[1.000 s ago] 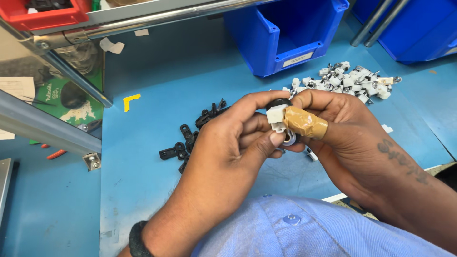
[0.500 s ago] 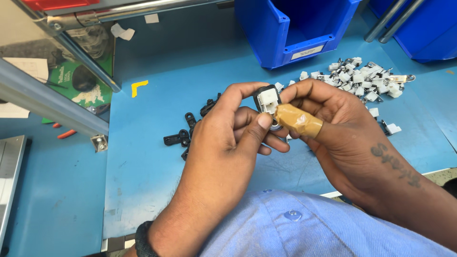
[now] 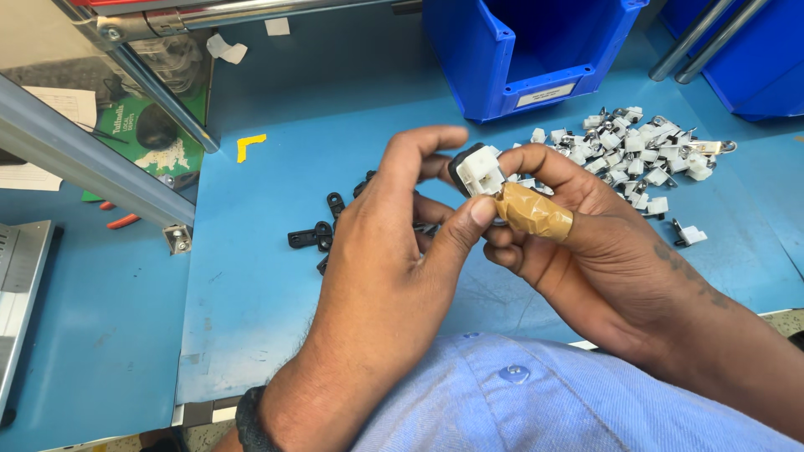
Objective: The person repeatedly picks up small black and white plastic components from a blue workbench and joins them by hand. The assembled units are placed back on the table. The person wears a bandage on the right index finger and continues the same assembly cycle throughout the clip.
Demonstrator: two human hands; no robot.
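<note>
Your two hands meet above the blue table (image 3: 251, 276), both closed on one small part (image 3: 477, 170) — a white plastic block seated against a black piece. Your left hand (image 3: 377, 276) presses its thumb against the lower edge of the part, with the forefinger arched over the top and not quite touching. Your right hand (image 3: 603, 251) pinches the part from the other side; its thumb is wrapped in tan tape (image 3: 534, 212). The part is held clear of the table, just in front of your chest. Behind your left hand lie loose black pieces (image 3: 322, 234) — some hidden by the fingers. A heap of white clips (image 3: 636, 151) sits beyond your right hand, near a blue bin (image 3: 523, 50). A yellow mark (image 3: 249, 146) lies further left.
</note>
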